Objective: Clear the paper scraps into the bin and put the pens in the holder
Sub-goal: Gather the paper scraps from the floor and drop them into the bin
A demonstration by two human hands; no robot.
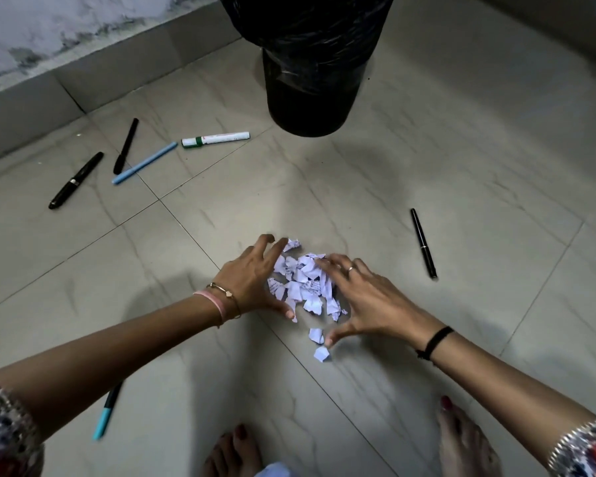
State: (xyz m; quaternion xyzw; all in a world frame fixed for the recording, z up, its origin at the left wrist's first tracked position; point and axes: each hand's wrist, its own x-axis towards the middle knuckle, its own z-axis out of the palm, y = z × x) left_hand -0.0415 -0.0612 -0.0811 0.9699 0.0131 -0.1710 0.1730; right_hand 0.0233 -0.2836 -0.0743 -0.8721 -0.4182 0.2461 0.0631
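White paper scraps (pixel 305 284) lie in a pile on the floor (pixel 427 166) between my hands. My left hand (pixel 255 280) and right hand (pixel 365 297) are spread wide open around the pile, holding nothing. Farther off, pens (pixel 141 165) lie scattered. Behind them stands the black bin (pixel 310 80).

Both hands, left (pixel 255 273) and right (pixel 365 297), spread-fingered, flank the paper scraps (pixel 303 284) on the floor (pixel 461 166).
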